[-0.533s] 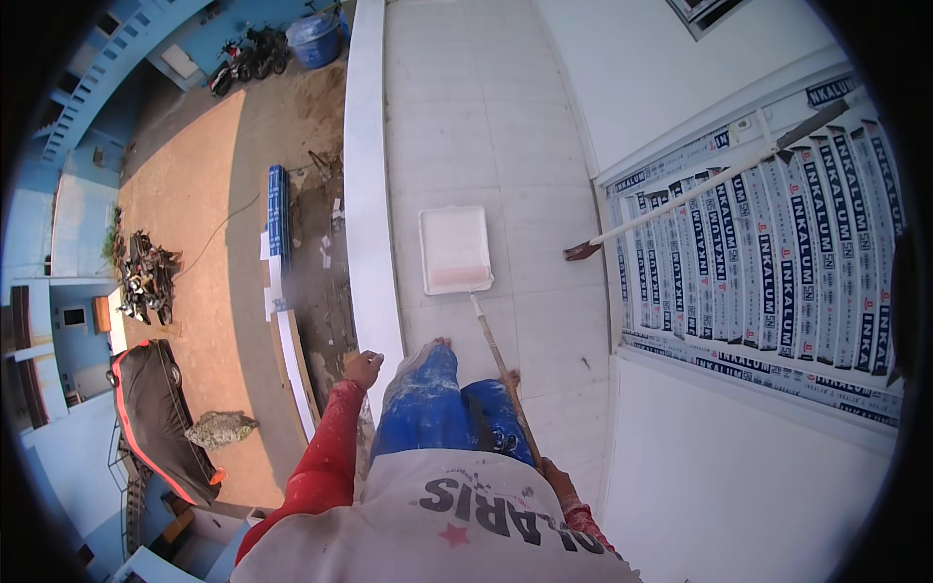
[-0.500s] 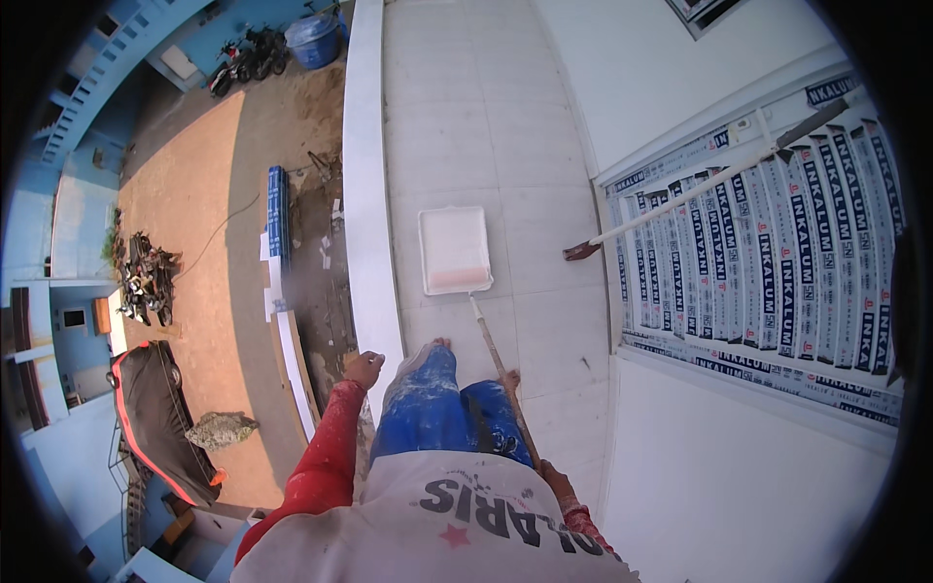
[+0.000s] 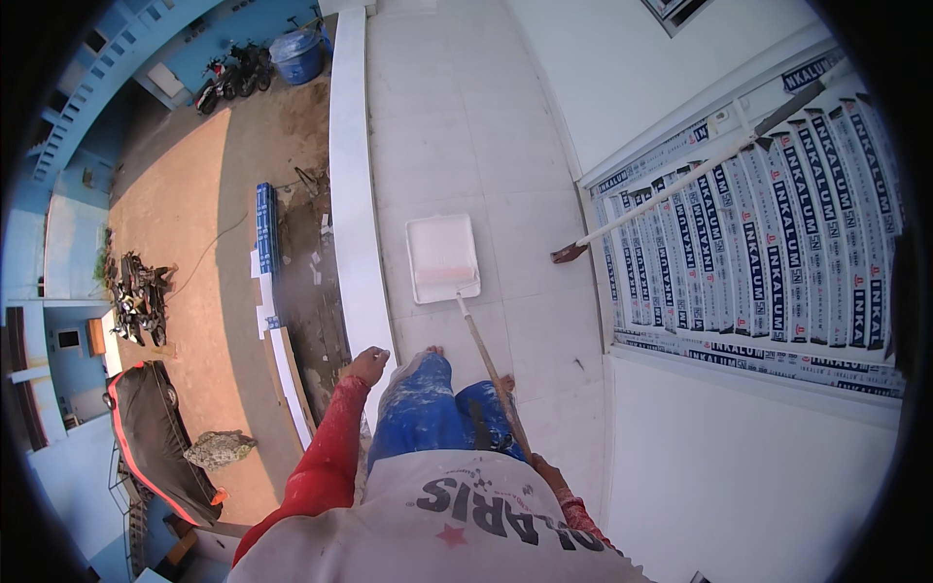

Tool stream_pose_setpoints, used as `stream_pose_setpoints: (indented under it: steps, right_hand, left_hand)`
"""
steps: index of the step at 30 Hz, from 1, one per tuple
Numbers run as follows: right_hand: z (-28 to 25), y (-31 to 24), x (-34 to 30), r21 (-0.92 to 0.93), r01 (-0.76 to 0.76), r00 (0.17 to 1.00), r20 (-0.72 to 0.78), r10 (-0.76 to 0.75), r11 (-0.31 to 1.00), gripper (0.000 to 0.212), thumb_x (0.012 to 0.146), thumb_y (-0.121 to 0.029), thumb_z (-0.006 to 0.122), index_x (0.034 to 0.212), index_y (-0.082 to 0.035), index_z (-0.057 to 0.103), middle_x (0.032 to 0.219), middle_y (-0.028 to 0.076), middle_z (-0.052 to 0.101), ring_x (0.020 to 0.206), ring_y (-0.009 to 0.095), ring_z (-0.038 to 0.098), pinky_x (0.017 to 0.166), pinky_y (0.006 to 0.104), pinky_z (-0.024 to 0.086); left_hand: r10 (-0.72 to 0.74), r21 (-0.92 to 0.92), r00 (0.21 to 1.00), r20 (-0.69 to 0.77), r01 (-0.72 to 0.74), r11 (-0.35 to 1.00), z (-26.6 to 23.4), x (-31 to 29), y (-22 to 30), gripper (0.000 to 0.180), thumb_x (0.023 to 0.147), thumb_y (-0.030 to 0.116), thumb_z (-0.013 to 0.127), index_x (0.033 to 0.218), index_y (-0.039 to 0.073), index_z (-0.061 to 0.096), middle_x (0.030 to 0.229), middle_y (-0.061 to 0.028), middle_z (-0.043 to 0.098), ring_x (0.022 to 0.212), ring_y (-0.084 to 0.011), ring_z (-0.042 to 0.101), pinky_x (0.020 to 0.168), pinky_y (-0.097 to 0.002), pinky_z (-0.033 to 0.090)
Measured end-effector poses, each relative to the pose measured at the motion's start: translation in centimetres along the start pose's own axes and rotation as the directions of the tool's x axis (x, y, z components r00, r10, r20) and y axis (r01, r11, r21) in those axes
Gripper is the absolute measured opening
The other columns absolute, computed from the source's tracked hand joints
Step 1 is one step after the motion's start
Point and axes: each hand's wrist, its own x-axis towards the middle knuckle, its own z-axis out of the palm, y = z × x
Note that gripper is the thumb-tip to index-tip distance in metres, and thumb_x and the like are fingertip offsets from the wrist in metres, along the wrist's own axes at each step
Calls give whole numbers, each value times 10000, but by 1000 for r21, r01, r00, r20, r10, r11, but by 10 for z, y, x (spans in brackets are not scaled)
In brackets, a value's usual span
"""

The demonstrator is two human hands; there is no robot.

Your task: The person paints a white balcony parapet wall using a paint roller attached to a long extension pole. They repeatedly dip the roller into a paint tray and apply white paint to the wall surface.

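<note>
My right hand (image 3: 550, 473), low beside my hip, is closed around the long pole (image 3: 489, 361) of a paint roller. The pole runs forward past my right leg to the roller (image 3: 447, 275), a pale pinkish cylinder lying across the near part of a white paint tray (image 3: 412, 260). White paint covers the tray's inside. The tray rests on the tiled floor ahead of my feet. Out to the left, my left hand (image 3: 367, 364) hangs near the white ledge, holding nothing, with its fingers loosely bent and apart. Paint spots mark my red sleeve and blue trousers.
A white ledge (image 3: 355, 175) borders the walkway on the left, with a yard beyond holding a covered car (image 3: 160, 437) and motorcycles (image 3: 141, 291). Another pole (image 3: 671, 194) with a dark reddish end leans against the wrapped shutter panels (image 3: 748, 243) at right.
The roller has moved a little farther up the tray, away from its near edge, and the pole with it. The whole view has shifted slightly. My left hand remains near the ledge.
</note>
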Motion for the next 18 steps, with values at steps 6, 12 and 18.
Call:
stream_pose_setpoints:
  steps: [6,12,18]
  right_hand:
    - [-19,-36,17,-126,-36,999,-8,35,991,432,988,-411,445,1290,-107,503,1067,272,672,1006,463,639,875,556,503]
    - [-23,-48,30,-58,85,995,-55,-88,995,421,989,-417,439,1266,-107,509,1064,288,664,1008,464,638,888,553,497]
    - [-17,-8,3,-60,29,999,43,-27,998,425,997,-433,412,1267,-119,505,1077,262,672,1012,463,637,887,550,500]
  left_hand:
    - [-27,84,1000,-1,27,996,-5,0,-22,486,938,458,545,1159,43,671,1098,-210,695,1054,-377,653,944,-443,489]
    - [-108,82,993,-43,111,990,-2,4,-42,500,925,484,552,1151,58,681,1116,-214,690,1080,-383,642,961,-446,481]
    - [-113,18,993,-25,113,993,10,10,-60,500,924,487,554,1159,64,681,1131,-219,685,1101,-376,635,972,-449,473]
